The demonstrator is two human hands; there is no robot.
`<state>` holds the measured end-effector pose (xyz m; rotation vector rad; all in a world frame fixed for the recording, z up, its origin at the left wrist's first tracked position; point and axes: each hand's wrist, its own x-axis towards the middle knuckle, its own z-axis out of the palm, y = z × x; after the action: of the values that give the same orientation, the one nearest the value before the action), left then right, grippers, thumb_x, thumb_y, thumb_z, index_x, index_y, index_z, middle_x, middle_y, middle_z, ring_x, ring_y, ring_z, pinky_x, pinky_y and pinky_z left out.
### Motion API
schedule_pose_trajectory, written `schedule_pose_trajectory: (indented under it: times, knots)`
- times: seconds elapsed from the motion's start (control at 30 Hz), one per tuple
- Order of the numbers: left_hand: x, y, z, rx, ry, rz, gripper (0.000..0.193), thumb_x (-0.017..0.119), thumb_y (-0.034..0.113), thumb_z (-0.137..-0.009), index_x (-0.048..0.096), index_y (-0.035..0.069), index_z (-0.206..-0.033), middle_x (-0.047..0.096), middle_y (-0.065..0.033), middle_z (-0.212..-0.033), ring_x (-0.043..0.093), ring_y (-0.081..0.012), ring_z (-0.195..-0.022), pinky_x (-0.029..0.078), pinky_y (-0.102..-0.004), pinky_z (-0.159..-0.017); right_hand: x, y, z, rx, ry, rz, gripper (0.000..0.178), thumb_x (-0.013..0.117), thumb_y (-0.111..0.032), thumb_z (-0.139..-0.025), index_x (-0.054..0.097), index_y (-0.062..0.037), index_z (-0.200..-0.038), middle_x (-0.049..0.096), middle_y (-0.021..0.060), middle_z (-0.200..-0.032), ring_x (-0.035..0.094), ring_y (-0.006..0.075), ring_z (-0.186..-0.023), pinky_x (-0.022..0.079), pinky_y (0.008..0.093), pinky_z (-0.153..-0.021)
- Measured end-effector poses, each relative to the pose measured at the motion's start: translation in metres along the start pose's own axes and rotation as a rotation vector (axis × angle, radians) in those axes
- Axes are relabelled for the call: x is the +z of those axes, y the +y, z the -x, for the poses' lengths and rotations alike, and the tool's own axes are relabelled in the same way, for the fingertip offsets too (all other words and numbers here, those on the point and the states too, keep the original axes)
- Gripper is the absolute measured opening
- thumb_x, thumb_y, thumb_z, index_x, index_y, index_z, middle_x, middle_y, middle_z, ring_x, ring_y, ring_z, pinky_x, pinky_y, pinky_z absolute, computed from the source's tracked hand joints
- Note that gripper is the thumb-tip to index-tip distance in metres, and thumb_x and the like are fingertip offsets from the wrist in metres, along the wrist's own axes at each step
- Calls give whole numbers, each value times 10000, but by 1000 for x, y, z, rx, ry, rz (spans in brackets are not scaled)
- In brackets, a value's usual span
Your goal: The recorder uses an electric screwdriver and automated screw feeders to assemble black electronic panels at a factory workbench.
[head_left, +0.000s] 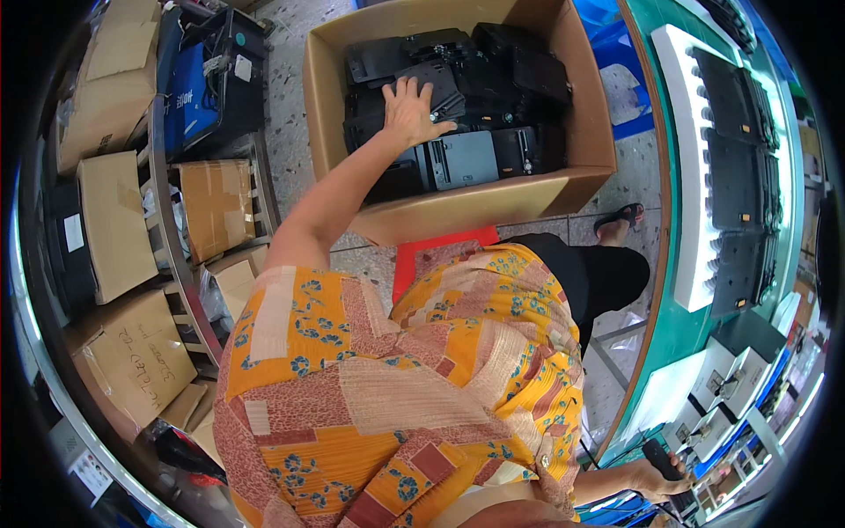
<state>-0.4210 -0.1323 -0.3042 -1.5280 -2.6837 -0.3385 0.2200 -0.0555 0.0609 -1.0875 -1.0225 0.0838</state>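
Note:
My left hand (407, 113) reaches into a large cardboard box (493, 198). Its fingers are spread over a flat black plastic part (436, 81), one of several dark parts heaped inside. Whether the fingertips touch that part is hard to tell. Close by the thumb lies a smoother grey-black panel (466, 159). Far off at the lower right, my right hand (653, 482) is closed around a short black handle-shaped object (660, 458). Dark cords run near that hand; the object's exact kind does not show.
On the green-topped bench (664, 220) to the right, black plastic units (738, 185) line a white foam tray (687, 176). A red stool (407, 264) stands below the box, beside a blue plastic stool (629, 84). Cardboard boxes (114, 229) fill a metal rack on the left.

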Motion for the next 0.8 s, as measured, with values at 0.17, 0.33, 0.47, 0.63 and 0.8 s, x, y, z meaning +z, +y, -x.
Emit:
schedule_pose_trajectory:
  times: [0.17,0.33,0.47,0.63,0.8]
  knots:
    - [10,-12,6,38,-192,14,681,781,370,-782,605,66,-1366,486,-222,-1474,407,-399,-1384,351,-524,-1086,-3,1,3,10,-29,-8,311,671,-261,-911,560,26,-865,566,99,-755,572,229,-641,497,345,-610]
    - [16,-35,1,216,-240,82,582,771,244,-802,630,106,-1350,505,-149,-1483,435,-323,-1392,395,-497,-1071,-10,5,1,42,27,-30,316,675,-282,-881,571,15,-861,563,92,-756,572,239,-658,487,351,-616]
    - [11,-21,-1,103,-249,80,589,790,252,-788,637,131,-1343,529,-122,-1462,456,-306,-1377,409,-486,-1052,-7,7,1,63,14,-44,350,673,-315,-887,566,18,-880,556,94,-769,558,239,-673,477,355,-634]
    - [17,-1,-11,63,-226,-6,612,820,300,-763,638,139,-1325,553,-112,-1424,472,-304,-1355,423,-488,-1029,-22,4,4,71,-9,-86,355,654,-335,-915,559,8,-903,533,96,-795,527,226,-698,456,348,-653]
    - [-31,6,-8,113,41,116,648,835,289,-738,630,58,-1309,626,-160,-1341,567,-339,-1277,453,-459,-1077,-29,14,14,200,13,-251,363,657,-361,-950,565,-25,-1053,512,74,-862,488,180,-719,436,316,-680]
